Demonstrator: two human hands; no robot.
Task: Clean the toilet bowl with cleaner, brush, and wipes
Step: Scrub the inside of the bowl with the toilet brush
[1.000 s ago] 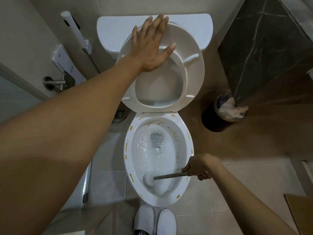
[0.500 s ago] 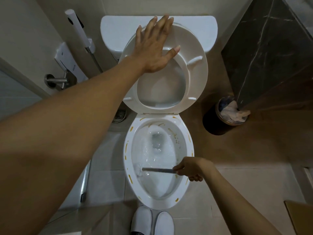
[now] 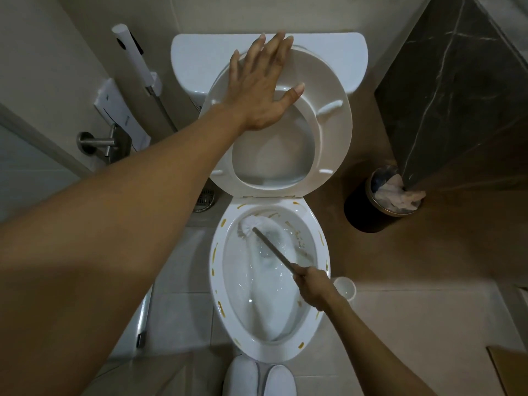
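Note:
The white toilet bowl [image 3: 322, 247] stands open below me, its rim dotted with yellow cleaner streaks and water swirling inside. My right hand [image 3: 313, 287] grips the grey handle of the toilet brush [image 3: 251, 224], whose white head presses against the far left inner wall of the bowl. My left hand [image 3: 261, 90] lies flat with straight fingers against the raised seat [image 3: 334, 124], holding it upright against the tank [image 3: 197, 52].
A black bin [image 3: 363, 212] with crumpled tissue stands right of the toilet beside a dark marble wall. A white brush holder [image 3: 347, 287] sits on the floor by the bowl. A bidet sprayer [image 3: 134, 55] and a floor drain [image 3: 204, 200] are at left. White slippers [image 3: 258, 377] are below.
My right hand has swung the brush head from the near left side of the bowl up to the far left wall. My left hand stays flat on the seat.

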